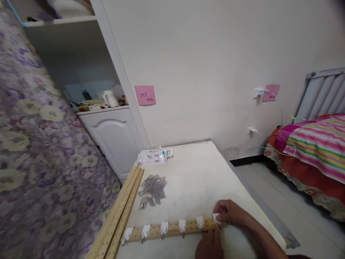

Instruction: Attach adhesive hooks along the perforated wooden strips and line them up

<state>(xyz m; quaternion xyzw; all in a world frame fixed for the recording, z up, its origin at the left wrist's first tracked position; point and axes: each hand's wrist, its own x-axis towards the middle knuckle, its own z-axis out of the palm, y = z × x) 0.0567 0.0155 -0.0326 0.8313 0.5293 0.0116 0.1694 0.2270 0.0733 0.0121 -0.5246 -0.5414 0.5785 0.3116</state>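
Grip of the right hand (233, 213): thumb and fingers pinching an end hook (215, 217), white, at the right end of a short perforated wooden strip (174, 228). Left hand (210, 244) just below that end, fingers together at the strip's lower edge; cannot tell from where I stand whether its grip is closed on anything. Five other white hooks (183, 225) spaced along the strip, metal tips pointing toward the person. Strip lies crosswise on the pale counter (199, 172). To its left, two longer perforated boards (115, 216) side by side, running lengthwise. Beyond the strip, a loose cluster of clear pieces (152, 187) with metallic bits; at the far left corner, flat packets (152, 158). Behind: wall with pink note (145, 95). Further right, bed (320, 144) under striped cover.
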